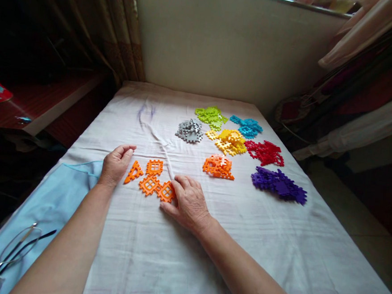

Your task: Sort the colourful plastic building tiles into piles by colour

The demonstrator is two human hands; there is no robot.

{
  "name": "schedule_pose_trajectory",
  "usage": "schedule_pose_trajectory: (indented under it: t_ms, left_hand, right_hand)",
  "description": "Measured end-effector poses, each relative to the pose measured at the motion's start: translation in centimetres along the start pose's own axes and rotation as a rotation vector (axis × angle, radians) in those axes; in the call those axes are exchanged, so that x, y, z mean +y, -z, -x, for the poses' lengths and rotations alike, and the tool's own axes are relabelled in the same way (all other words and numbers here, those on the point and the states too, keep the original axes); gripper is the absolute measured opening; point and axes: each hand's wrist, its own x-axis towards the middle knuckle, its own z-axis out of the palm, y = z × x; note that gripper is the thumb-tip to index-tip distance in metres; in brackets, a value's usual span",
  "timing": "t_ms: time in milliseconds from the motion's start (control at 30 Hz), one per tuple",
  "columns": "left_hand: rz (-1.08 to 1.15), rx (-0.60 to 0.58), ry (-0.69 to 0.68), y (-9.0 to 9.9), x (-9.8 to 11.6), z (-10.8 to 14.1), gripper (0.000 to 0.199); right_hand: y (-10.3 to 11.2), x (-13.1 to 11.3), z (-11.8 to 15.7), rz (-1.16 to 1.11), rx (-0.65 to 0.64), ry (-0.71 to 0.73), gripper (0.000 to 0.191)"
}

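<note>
Four orange pieces (149, 185) lie out, the orange pile (218, 167) remaining nearer the bed's (242, 257) right edge, right hand's (191, 204) grip parted, left hand's (116, 164) unclear.

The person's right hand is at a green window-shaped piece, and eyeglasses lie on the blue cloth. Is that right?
Not quite: the head view shows that the window-shaped piece at the right hand is orange, not green. The eyeglasses do lie on the blue cloth.
</note>
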Motion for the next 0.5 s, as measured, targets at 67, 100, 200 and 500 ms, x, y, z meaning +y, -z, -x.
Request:
schedule_pose_trajectory:
  t_ms: [67,100,200,500]
  left_hand:
    - [0.000,-0.002,0.000,0.0,0.0,0.0,0.036]
    - [-0.002,-0.005,-0.001,0.0,0.0,0.0,0.037]
    - [-0.019,-0.009,-0.005,0.0,0.0,0.0,0.037]
    - [-0.042,-0.008,-0.006,0.2,0.2,0.0,0.036]
  right_hand:
    - [0.4,0.6,0.1,0.011,-0.006,0.033,0.050]
    - [0.6,1.0,0.2,0.016,-0.003,0.048,0.048]
    - [1.1,2.2,0.6,0.025,0.033,0.085,0.039]
    - [2.9,6.8,0.8,-0.141,0.418,-0.138,0.027]
